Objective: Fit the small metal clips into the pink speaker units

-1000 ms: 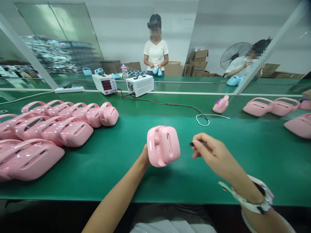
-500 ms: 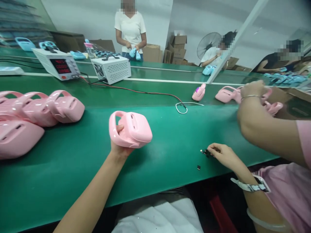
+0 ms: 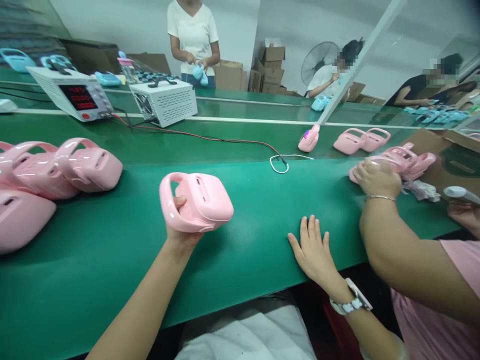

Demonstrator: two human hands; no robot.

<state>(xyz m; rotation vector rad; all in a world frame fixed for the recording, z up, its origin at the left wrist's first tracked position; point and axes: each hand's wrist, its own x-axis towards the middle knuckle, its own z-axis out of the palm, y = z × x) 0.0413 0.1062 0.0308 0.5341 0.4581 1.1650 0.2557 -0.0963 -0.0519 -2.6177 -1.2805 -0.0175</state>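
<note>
While the left hand clasps a pink case, the right hand spreads on the table right of that grip; this seems a holding step; any next move calls for steadiness.

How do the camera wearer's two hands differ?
The left hand curls around a pink case; the right hand is palm down over the green table, fingers spread. The left hand's wrist is bare, while the right hand's wears a watch. Neither hand wears a glove.
</note>
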